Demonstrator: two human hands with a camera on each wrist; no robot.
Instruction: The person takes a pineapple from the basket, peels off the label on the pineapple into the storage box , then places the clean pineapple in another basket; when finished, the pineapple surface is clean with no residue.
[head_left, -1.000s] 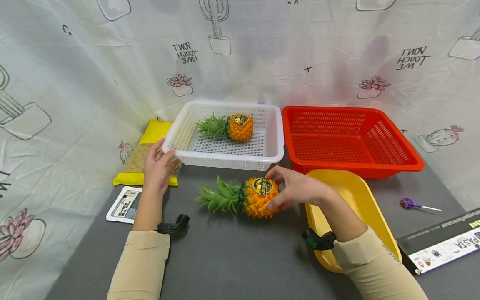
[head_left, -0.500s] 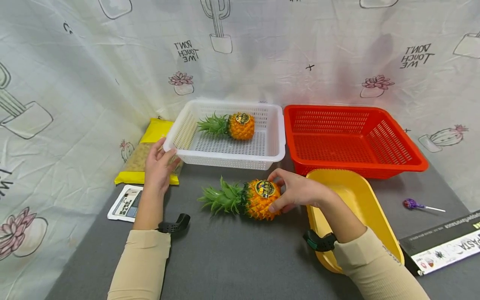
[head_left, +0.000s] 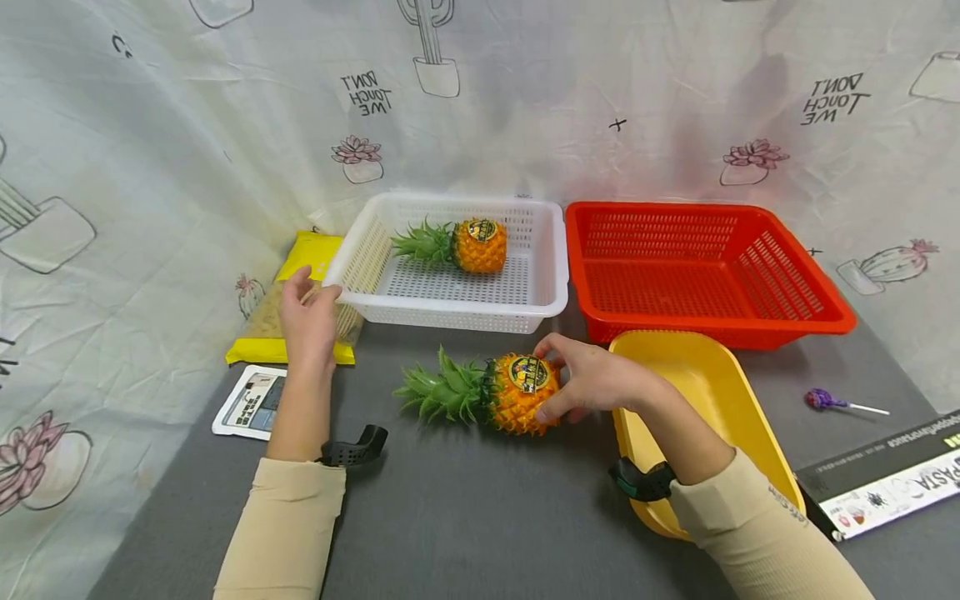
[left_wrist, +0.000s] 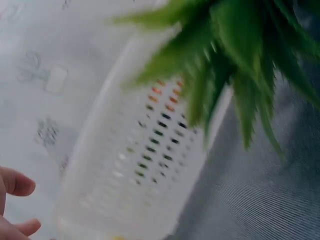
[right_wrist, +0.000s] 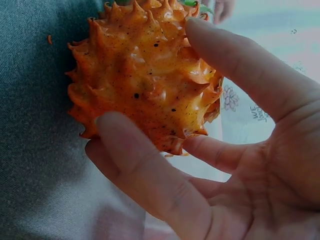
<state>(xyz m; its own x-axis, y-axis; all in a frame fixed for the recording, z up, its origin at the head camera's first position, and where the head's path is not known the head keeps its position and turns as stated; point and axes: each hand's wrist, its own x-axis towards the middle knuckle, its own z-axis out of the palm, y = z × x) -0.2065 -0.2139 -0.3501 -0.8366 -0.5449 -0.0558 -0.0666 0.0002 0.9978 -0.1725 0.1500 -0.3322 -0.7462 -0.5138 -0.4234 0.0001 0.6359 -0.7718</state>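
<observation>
One of two pineapples is in: the far pineapple (head_left: 480,250) lies on its side in the white basket (head_left: 450,312), leaves toward its left end. The near pineapple (head_left: 513,408) lies mid-table, outside that basket, leaves toward the left edge of the table (head_left: 450,517); by that count, the work looks about half done. The right hand (head_left: 596,379) holds its blunt end, thumb and fingers spread round the fruit; whether any weight is off the table, I cannot tell. The left hand (head_left: 309,321) holds nothing, its fingers loosely parted at the basket's near left corner; whether its thumb touches the rim is unclear. Only a narrow strip of table separates fruit and basket, while wide bare room runs toward the near edge. Within the basket, there is floor along the near wall. Rightward is tighter: the tray (head_left: 697,375) and red basket (head_left: 690,333) crowd that side.
</observation>
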